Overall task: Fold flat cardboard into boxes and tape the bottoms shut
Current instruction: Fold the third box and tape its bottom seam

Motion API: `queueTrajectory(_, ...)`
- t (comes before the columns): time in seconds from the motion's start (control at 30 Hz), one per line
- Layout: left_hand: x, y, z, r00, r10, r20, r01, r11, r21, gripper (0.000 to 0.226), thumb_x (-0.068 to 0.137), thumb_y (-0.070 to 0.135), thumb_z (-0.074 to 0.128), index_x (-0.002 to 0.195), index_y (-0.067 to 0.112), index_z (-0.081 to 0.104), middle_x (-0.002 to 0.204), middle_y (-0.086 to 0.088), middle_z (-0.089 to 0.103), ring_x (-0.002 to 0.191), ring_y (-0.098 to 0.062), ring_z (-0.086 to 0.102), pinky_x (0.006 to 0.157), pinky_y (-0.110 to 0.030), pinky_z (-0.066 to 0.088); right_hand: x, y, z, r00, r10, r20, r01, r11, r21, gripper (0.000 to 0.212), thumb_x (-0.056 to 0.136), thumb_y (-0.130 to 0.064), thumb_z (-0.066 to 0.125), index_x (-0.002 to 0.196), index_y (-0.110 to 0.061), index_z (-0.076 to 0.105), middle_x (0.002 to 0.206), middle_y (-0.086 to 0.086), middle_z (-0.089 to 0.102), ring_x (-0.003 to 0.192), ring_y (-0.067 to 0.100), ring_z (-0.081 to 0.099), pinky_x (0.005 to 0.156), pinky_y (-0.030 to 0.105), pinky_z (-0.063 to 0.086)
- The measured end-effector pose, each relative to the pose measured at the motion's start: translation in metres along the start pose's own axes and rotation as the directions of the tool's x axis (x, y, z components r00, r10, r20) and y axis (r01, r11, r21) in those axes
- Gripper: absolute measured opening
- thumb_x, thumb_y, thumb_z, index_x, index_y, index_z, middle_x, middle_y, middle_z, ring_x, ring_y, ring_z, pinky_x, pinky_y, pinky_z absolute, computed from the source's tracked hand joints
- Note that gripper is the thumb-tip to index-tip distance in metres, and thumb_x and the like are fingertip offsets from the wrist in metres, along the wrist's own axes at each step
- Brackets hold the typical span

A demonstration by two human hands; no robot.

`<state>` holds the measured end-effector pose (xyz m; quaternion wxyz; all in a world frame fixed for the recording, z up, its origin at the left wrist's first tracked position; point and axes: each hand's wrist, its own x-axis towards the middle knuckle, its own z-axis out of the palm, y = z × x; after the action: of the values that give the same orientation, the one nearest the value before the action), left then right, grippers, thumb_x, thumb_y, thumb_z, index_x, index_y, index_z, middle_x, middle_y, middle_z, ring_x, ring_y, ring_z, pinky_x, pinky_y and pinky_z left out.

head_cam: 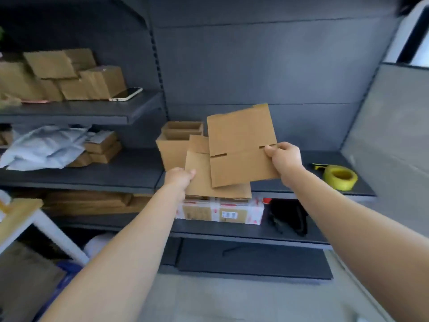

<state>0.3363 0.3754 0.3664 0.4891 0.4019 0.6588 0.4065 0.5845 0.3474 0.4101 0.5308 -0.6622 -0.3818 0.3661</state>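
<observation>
**Two flat sheets held up at the grey shelving**

Dark grey shelving point(232, 66) fills the view, and its middle shelf point(116, 175) is my marker for everything else. Above that shelf, to the left, sits a pile of brown boxes point(69, 75). On its left end lie crumpled grey plastic bags point(44, 147). Below it stands a printed carton with red-and-white tape point(220, 211).

On the middle shelf itself, near its centre, two open-topped folded boxes point(173, 154) stand one on the other. Just in front of them are the two flat pieces I hold. The larger flat cardboard point(241, 145) is raised above the shelf, tilted. My right hand point(284, 156) pinches its right edge at the slot, thumb on the near face. It overlaps the lower flat cardboard point(202, 180), which juts past the shelf's front edge. My left hand point(180, 178) grips that one at its left edge, thumb on top.

A yellow tape roll point(340, 177) lies flat on the shelf's right end, well apart from my hands. A phone point(126, 94) lies beside the pile above.
</observation>
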Motion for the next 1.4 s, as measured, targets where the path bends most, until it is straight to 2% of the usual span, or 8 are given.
queueTrajectory(0.2,-0.001,0.04,0.184,0.973,0.061,0.221,-0.092,0.987,0.133,0.051,0.096,0.023,0.057,0.138,0.001,0.041,0.14,-0.012,0.047,0.125,-0.03,0.046,0.093,-0.033,0.038,0.053,0.032,-0.161,0.944,0.097,-0.315,-0.085,0.995,0.052,0.034,0.088,-0.029,0.065,0.114,-0.007,0.061,0.106,0.008,0.066,0.091,0.023,0.061,0.077,0.032,0.05)
queueTrajectory(0.3,0.004,0.048,0.253,0.965,0.068,0.252,-0.111,0.981,0.16,0.045,0.095,0.022,0.058,0.133,0.001,0.047,0.135,-0.011,0.051,0.115,-0.027,0.05,0.085,-0.03,0.037,0.081,0.048,-0.217,0.92,0.123,-0.371,-0.103,0.992,0.074,0.039,0.085,-0.03,0.066,0.116,-0.007,0.061,0.109,0.01,0.066,0.099,0.027,0.063,0.092,0.041,0.052)
queueTrajectory(0.5,0.009,0.043,0.357,0.969,-0.023,0.247,-0.042,0.966,0.255,0.041,0.097,0.02,0.054,0.132,0.0,0.048,0.134,-0.012,0.052,0.101,-0.024,0.048,0.079,-0.029,0.036,0.134,0.07,-0.295,0.897,0.155,-0.414,-0.135,0.988,0.078,0.03,0.088,-0.027,0.064,0.111,-0.007,0.062,0.104,0.009,0.065,0.089,0.024,0.061,0.09,0.04,0.052)
queueTrajectory(0.8,0.062,0.031,0.436,0.972,-0.141,0.188,0.051,0.908,0.415,0.038,0.098,0.02,0.052,0.129,-0.001,0.05,0.133,-0.014,0.052,0.107,-0.03,0.051,0.076,-0.029,0.037,0.217,0.096,-0.337,0.889,0.211,-0.407,-0.216,0.976,0.033,0.031,0.089,-0.025,0.064,0.113,-0.007,0.062,0.105,0.009,0.064,0.089,0.024,0.06,0.086,0.034,0.05)
queueTrajectory(0.97,0.106,0.023,0.465,0.965,-0.192,0.181,0.089,0.883,0.461,0.037,0.097,0.02,0.053,0.127,-0.001,0.052,0.129,-0.014,0.055,0.104,-0.03,0.054,0.075,-0.031,0.04,0.259,0.111,-0.332,0.895,0.263,-0.361,-0.272,0.962,0.026,0.012,0.087,-0.025,0.067,0.083,-0.015,0.06,0.088,0.004,0.063,0.093,0.032,0.065,0.083,0.052,0.055)
queueTrajectory(1.13,0.14,0.011,0.488,0.962,-0.231,0.149,0.13,0.859,0.496,0.039,0.096,0.022,0.054,0.127,-0.001,0.053,0.129,-0.014,0.056,0.116,-0.032,0.054,0.08,-0.031,0.041,0.294,0.128,-0.33,0.876,0.344,-0.339,-0.36,0.933,0.017,0.023,0.087,-0.024,0.067,0.104,-0.009,0.063,0.098,0.01,0.066,0.089,0.03,0.064,0.08,0.049,0.056)
queueTrajectory(1.27,0.16,0.001,0.495,0.949,-0.283,0.135,0.182,0.848,0.498,0.044,0.091,0.018,0.062,0.128,-0.003,0.052,0.132,-0.019,0.055,0.122,-0.033,0.053,0.1,-0.038,0.046,0.31,0.145,-0.332,0.874,0.381,-0.301,-0.402,0.916,-0.007,0.016,0.09,-0.022,0.065,0.099,-0.009,0.061,0.093,0.008,0.062,0.084,0.027,0.061,0.071,0.039,0.055)
queueTrajectory(1.4,0.175,0.006,0.502,0.976,-0.218,-0.024,0.191,0.786,0.588,0.038,0.088,0.013,0.061,0.123,-0.002,0.054,0.129,-0.019,0.055,0.117,-0.036,0.052,0.096,-0.04,0.047,0.327,0.149,-0.336,0.88,0.397,-0.261,-0.413,0.91,-0.01,0.012,0.091,-0.022,0.063,0.093,-0.01,0.06,0.096,0.01,0.063,0.087,0.03,0.062,0.079,0.045,0.056)
